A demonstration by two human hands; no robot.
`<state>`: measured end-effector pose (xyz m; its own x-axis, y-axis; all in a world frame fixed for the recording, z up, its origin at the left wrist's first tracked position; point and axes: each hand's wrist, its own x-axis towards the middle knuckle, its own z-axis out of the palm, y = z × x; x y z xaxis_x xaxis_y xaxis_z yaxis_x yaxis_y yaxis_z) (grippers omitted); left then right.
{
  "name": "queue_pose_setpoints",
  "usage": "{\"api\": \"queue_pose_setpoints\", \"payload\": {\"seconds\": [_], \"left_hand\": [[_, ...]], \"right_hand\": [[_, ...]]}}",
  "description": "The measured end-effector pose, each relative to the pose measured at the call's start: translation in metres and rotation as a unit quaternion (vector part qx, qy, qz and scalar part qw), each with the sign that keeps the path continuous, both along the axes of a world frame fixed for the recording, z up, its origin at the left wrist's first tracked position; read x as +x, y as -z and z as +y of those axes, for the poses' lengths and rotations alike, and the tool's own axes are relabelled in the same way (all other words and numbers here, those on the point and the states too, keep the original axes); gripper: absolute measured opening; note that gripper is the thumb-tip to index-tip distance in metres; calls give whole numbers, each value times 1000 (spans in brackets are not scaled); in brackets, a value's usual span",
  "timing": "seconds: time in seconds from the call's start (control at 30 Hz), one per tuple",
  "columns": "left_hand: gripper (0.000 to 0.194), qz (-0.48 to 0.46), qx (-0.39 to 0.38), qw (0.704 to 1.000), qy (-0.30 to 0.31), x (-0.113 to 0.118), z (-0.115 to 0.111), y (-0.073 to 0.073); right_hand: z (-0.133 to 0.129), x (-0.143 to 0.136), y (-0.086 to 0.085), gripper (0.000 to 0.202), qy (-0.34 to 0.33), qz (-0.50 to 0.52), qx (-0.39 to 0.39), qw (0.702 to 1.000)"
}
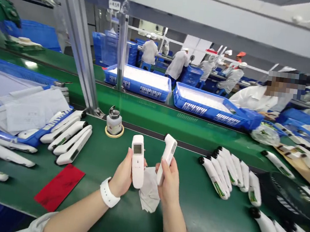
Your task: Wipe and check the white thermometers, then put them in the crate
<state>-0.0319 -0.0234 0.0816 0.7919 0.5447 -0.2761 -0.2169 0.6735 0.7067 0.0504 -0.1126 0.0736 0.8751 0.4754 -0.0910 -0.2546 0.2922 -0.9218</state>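
My left hand (122, 176) is closed around a white infrared thermometer (137, 168), whose grey display and front face are turned toward me. In my right hand (170, 178) is a second white infrared thermometer (170, 148), held upright and seen from its side, with a dark tip at the top. A crumpled pale cloth (149, 194) lies on the green table (97, 214) between and below my hands; whether either hand touches it I cannot tell. Left of my left hand lies a flat red cloth or sheet (59, 187).
A pump bottle (114, 122) stands on a round base behind my hands. Rows of thermometers lie at left (69, 139) and right (218, 172). Blue baskets (139, 84) line the far side. A metal post (78, 39) rises at left. A co-worker (256, 98) sits across at right.
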Motion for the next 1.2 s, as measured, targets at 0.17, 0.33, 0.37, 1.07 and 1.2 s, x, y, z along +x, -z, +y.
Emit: {"api": "queue_pose_setpoints", "payload": {"seconds": [0.17,0.33,0.37,1.07,1.2], "left_hand": [[45,-28,-116,992,44,-13,15,-12],[43,-43,-133,988,65,-17,12,-12],[44,-43,-136,987,70,-18,13,-12],[45,-67,-136,985,83,-21,20,-10],[43,-69,-132,986,74,-20,19,-10]], "right_hand": [[2,-23,13,44,-59,-67,-46,995],[3,-37,17,46,-77,-139,-78,984],[3,-38,17,46,-79,-142,-77,984],[-2,-35,14,46,-119,-45,-31,991],[-2,-35,15,46,-114,-47,-29,992]]}}
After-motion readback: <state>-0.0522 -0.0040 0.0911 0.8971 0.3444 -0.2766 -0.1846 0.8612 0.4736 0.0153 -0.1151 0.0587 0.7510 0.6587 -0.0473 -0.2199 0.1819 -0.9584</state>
